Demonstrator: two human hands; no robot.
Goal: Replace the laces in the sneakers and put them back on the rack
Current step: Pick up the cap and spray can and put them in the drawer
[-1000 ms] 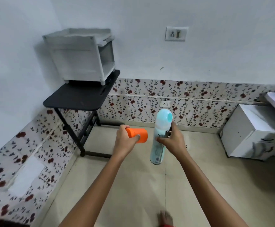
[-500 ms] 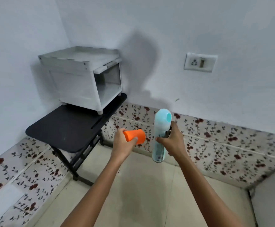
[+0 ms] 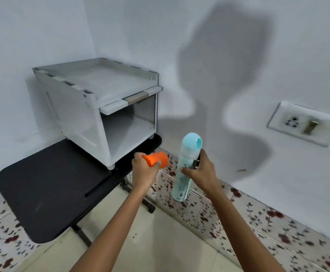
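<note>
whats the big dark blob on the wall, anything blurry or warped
Head view: the blob is a soft-edged shadow on the white wall, probably the person's own; head view: wide-angle warp tilts the wall socket; head view: floral tiles smear toward the edges, orange cup and blue bottle look sharp.

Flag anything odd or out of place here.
No sneakers or laces show, not even in the cabinet on the black table. The left hand grips an orange cup and the right hand a pale blue bottle, neither fitting the lace job. Nothing looks spilled or damaged.
</note>
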